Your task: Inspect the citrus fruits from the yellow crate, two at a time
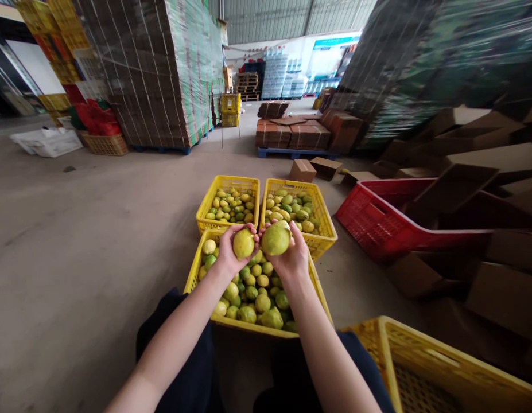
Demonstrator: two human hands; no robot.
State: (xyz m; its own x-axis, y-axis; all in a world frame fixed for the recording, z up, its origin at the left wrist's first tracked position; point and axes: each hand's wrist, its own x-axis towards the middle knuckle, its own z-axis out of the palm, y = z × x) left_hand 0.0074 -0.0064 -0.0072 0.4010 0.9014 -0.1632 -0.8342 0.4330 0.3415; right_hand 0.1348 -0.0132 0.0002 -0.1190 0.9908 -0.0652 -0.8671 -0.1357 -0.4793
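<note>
Head view: left hand (229, 252) cups a yellow lemon (243, 244), right hand (295, 257) a greener lemon (275, 238), neither set down, over the near crate (248, 327).

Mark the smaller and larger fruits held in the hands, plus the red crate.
Smaller held fruit (244, 244): head view, middle of its yellow skin.
Larger held fruit (276, 238): head view, middle of its greenish skin.
Red crate (367, 227): head view, on its outer side wall.

2 bare forearms (183, 338) extend forward and converge; left hand (228, 252) and right hand (296, 257) sit close together, each curled in a grip.
</note>
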